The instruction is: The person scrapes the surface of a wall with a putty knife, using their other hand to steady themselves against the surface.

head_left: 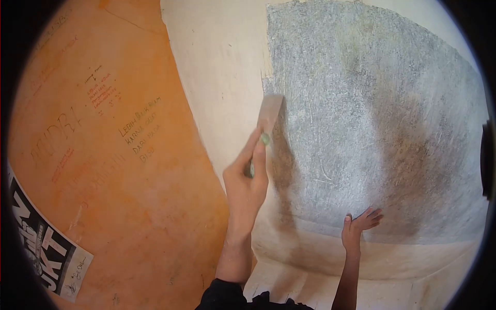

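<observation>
My left hand (pixel 247 183), coming up from a black sleeve, is closed around a putty knife (pixel 270 111) that shows bits of green at its handle. The broad blade points up and lies over the left edge of a grey, rough-textured patch (pixel 330 113) on the wall. Smooth cream wall (pixel 222 67) borders the patch on the left. Lower and to the right, my right hand (pixel 364 221) is open, fingers spread, at the bottom part of the grey patch. Its thumb points up and holds nothing.
An orange wall (pixel 170 206) with handwritten words in black and red fills the left side. A black and white poster (pixel 51 248) hangs at lower left. Below the patch, a cream ledge (pixel 330 284) juts out. A dark object (pixel 486 160) stands at the right edge.
</observation>
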Demonstrator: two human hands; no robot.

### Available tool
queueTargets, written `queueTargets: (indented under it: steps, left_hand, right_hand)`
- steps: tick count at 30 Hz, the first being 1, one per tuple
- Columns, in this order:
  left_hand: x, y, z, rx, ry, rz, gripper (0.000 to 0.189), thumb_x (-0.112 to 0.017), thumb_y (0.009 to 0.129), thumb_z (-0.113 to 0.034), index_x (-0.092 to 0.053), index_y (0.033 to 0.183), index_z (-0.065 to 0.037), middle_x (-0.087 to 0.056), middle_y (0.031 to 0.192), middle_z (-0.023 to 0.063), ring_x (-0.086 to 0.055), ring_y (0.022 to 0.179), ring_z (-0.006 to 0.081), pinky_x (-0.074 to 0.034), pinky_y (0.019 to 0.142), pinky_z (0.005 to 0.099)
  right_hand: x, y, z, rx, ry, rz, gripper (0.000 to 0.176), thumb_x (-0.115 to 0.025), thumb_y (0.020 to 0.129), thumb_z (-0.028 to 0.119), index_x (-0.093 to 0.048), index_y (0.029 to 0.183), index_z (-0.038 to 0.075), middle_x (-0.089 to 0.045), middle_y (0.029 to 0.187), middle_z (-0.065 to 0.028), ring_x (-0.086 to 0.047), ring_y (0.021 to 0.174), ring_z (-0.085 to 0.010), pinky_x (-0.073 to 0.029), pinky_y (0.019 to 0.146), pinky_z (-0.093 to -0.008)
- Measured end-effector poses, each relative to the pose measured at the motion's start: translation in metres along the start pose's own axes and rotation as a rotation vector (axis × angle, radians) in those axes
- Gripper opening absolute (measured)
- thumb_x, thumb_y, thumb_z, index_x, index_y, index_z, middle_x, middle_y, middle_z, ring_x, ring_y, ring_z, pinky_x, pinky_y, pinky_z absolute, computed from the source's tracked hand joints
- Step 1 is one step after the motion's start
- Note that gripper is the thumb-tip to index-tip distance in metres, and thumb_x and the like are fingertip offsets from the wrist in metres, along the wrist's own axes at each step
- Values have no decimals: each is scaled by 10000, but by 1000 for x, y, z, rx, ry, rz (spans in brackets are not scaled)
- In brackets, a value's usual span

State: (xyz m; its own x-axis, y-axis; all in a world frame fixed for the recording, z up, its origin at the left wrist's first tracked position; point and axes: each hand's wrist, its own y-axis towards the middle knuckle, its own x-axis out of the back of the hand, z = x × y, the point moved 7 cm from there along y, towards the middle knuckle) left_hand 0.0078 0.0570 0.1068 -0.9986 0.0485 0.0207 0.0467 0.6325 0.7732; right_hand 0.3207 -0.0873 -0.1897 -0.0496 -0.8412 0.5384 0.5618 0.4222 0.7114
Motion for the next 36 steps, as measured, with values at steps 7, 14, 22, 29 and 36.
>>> queueTargets:
  steps: [7, 14, 22, 29, 36]
  left_hand:
    - [17, 22, -7, -5, -38, 32, 352, -567, 1018, -204, -638, 1283, 16, -694, 1189, 197, -627, 1154, 211, -456, 1007, 311]
    - [3, 41, -18, -72, -88, -68, 347, -576, 1009, -180, -634, 1283, 24, -696, 1189, 199, -625, 1157, 210, -452, 1009, 308]
    - [4, 8, 0, -85, -3, 6, 368, -551, 1020, -181, -610, 1297, 53, -672, 1236, 216, -600, 1215, 225, -438, 1035, 327]
    - [9, 25, -7, 42, -136, 41, 419, -569, 1026, -260, -591, 1345, 11, -662, 1254, 187, -593, 1189, 203, -426, 1036, 317]
    - [1, 12, 26, -7, -156, 39, 493, -513, 1050, -280, -472, 1457, -3, -693, 1051, 104, -613, 986, 125, -467, 909, 268]
  right_hand:
    - [4, 2, 8, 10, -51, -64, 885, -328, 1019, 562, 116, 1555, 16, 217, 1582, -323, 234, 1431, -552, 162, 1102, -674]
    - [6, 2, 7, -13, -34, -26, 897, -337, 1018, 567, 119, 1550, 8, 225, 1588, -305, 255, 1439, -522, 185, 1112, -643]
    - [4, 2, 6, -42, -17, 15, 916, -500, 978, 332, 141, 1540, -5, 261, 1566, -324, 291, 1417, -537, 187, 1111, -653]
    - [3, 3, 10, -56, -31, 2, 908, -423, 1007, 468, 146, 1544, 6, 265, 1575, -301, 290, 1424, -521, 183, 1116, -648]
    - [8, 0, 6, -63, -45, -11, 934, -337, 1004, 606, 116, 1554, 1, 220, 1606, -265, 268, 1460, -456, 186, 1133, -607]
